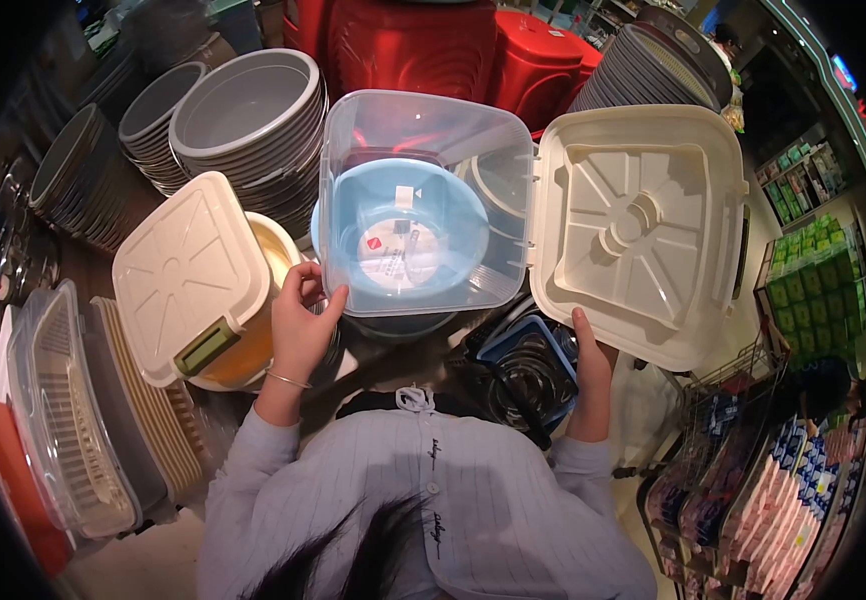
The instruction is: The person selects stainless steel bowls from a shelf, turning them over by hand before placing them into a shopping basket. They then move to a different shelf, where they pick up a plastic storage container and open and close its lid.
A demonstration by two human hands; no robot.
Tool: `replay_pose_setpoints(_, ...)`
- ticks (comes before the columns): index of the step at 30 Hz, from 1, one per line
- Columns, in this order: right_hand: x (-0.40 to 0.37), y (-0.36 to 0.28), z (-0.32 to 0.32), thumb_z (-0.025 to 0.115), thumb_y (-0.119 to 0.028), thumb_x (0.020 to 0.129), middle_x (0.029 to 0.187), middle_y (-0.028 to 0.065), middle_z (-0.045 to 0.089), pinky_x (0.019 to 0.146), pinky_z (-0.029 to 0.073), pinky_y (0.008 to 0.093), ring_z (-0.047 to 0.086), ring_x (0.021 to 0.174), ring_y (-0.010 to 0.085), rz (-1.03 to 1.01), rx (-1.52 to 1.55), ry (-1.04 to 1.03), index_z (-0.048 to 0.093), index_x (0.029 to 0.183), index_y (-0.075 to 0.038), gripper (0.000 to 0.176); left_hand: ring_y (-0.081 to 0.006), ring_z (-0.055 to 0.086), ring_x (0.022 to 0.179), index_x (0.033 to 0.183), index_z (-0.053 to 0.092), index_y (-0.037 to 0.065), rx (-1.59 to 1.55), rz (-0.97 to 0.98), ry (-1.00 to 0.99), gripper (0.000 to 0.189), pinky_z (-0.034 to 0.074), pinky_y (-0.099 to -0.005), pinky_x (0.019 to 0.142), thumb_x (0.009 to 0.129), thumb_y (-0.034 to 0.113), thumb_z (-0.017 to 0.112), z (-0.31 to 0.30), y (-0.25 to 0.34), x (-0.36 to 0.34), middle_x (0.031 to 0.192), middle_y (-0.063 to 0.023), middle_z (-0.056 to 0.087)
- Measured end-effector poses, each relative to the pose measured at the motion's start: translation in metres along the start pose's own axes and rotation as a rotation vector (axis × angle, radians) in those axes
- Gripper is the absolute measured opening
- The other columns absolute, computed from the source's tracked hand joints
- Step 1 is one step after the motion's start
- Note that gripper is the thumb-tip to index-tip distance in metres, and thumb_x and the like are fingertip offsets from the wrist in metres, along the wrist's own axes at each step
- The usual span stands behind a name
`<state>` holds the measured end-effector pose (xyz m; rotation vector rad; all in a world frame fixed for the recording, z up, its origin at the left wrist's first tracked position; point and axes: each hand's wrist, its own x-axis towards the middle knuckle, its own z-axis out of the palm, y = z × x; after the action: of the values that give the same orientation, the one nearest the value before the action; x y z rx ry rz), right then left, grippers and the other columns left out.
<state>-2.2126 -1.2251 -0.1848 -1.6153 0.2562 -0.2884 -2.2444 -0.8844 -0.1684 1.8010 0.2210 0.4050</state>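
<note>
A clear plastic box (503, 215) with a cream lid (643, 220) hinged open to its right is in the middle. My left hand (303, 310) has its fingers bent around the box's lower left corner. Under the lid's lower left edge is my right hand (593, 370), thumb up against the rim and the other fingers hidden. Through the clear box shows a light blue basin (403, 190) with a label on its bottom. Left of my left hand sits a cream-lidded container (188, 275) with a green latch and a yellowish body.
Grey basins (243, 105) stand in stacks at the back left, red containers (408, 50) at the back. Clear and beige trays (78, 410) lean at the left. A blue-rimmed basket (528, 370) sits below the box. Racks of packets (793, 470) stand at the right; a person (828, 385) is beside them.
</note>
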Motion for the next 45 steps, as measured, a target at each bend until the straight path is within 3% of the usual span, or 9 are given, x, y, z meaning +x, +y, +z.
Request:
replay_pose_setpoints(6, -0.001, -0.013, 0.032, 0.069, -0.016, 0.076, 0.098, 0.0143, 0.062, 0.078, 0.045, 0.0336, 0.058, 0.088, 0.0275, -0.548, -0.686, -0.2, 0.06, 0.101, -0.001, 0.03, -0.0087, 0.057, 0.079, 0.1, 0.046, -0.002, -0.095, -0.029, -0.013, 0.03, 0.046, -0.0215, 0.069, 0.078, 0.005, 0.064, 0.005, 0.0, 0.006, 0.087, -0.0078, 0.06)
replay_pose_setpoints(12, -0.002, -0.027, 0.072, 0.075, -0.01, 0.064, 0.109, 0.0126, 0.059, 0.078, 0.047, 0.0319, 0.06, 0.09, 0.0264, -0.727, -0.485, -0.089, 0.059, 0.105, -0.002, 0.045, -0.0103, 0.056, 0.086, 0.106, 0.043, -0.001, -0.251, -0.07, -0.024, 0.03, 0.045, -0.0213, 0.073, 0.081, 0.002, 0.06, 0.009, -0.018, 0.006, 0.096, -0.0102, 0.057)
replay_pose_setpoints(15, -0.007, -0.025, 0.084, 0.071, -0.005, 0.058, 0.118, 0.0121, 0.054, 0.086, 0.045, 0.0363, 0.054, 0.103, 0.0327, -0.711, -0.584, -0.1, 0.053, 0.121, -0.015, 0.066, -0.0109, 0.055, 0.09, 0.107, 0.043, -0.001, -0.231, -0.042, -0.029, 0.029, 0.045, -0.0213, 0.074, 0.082, 0.002, 0.057, 0.008, -0.02, 0.004, 0.099, -0.0103, 0.056)
replay_pose_setpoints(22, -0.015, -0.001, 0.104, 0.068, -0.012, 0.069, 0.123, 0.0043, 0.05, 0.086, 0.042, 0.0414, 0.043, 0.115, 0.0371, -0.852, -0.839, -0.237, 0.055, 0.117, -0.017, 0.05, -0.0154, 0.052, 0.099, 0.112, 0.048, 0.001, -0.443, -0.147, -0.069, 0.04, 0.041, -0.0274, 0.084, 0.095, 0.035, 0.035, 0.001, -0.029, 0.006, 0.106, -0.0084, 0.055)
replay_pose_setpoints(28, -0.012, -0.006, 0.105, 0.066, -0.011, 0.072, 0.121, 0.0036, 0.051, 0.088, 0.04, 0.0423, 0.042, 0.116, 0.0365, -0.834, -0.84, -0.264, 0.054, 0.117, -0.018, 0.047, -0.0177, 0.05, 0.104, 0.121, 0.039, 0.003, -0.287, -0.112, -0.119, 0.039, 0.04, -0.0297, 0.087, 0.092, 0.029, 0.044, 0.001, -0.017, 0.011, 0.116, -0.0112, 0.05)
replay_pose_setpoints(32, -0.014, -0.006, 0.105, 0.066, -0.011, 0.073, 0.122, 0.0038, 0.05, 0.091, 0.038, 0.043, 0.04, 0.117, 0.0371, -0.83, -0.829, -0.278, 0.054, 0.118, -0.018, 0.047, -0.0234, 0.046, 0.112, 0.133, 0.023, 0.006, -0.036, 0.065, 0.07, 0.065, 0.039, -0.0327, 0.091, 0.082, 0.024, 0.06, 0.013, 0.004, 0.019, 0.123, -0.0185, 0.044)
replay_pose_setpoints(39, -0.002, -0.005, 0.098, 0.065, -0.018, 0.075, 0.127, 0.0108, 0.044, 0.095, 0.034, 0.0448, 0.037, 0.118, 0.0391, -0.851, -0.777, -0.3, 0.051, 0.122, -0.018, 0.049, -0.0303, 0.045, 0.113, 0.139, 0.016, 0.005, 0.277, 0.208, -0.027, 0.076, 0.04, -0.0359, 0.09, 0.081, 0.026, 0.06, 0.016, 0.015, 0.039, 0.124, -0.0242, 0.042)
replay_pose_setpoints(42, 0.011, 0.001, 0.095, 0.063, -0.021, 0.078, 0.128, 0.0187, 0.04, 0.097, 0.032, 0.0442, 0.037, 0.118, 0.0382, -0.728, -0.757, -0.19, 0.041, 0.129, -0.01, 0.057, -0.029, 0.05, 0.107, 0.14, 0.014, 0.005, 0.179, 0.142, -0.055, 0.076, 0.042, -0.0339, 0.087, 0.082, 0.025, 0.059, 0.016, 0.012, 0.038, 0.12, -0.0232, 0.045)
replay_pose_setpoints(45, 0.027, 0.024, 0.096, 0.059, -0.019, 0.083, 0.126, 0.0235, 0.039, 0.09, 0.04, 0.0347, 0.048, 0.109, 0.0293, -0.327, -0.294, -0.398, 0.017, 0.137, 0.002, 0.071, -0.0264, 0.052, 0.102, 0.14, 0.013, 0.005, -0.02, 0.096, -0.083, 0.075, 0.043, -0.0313, 0.084, 0.083, 0.023, 0.057, 0.018, 0.002, 0.04, 0.117, -0.0223, 0.047)
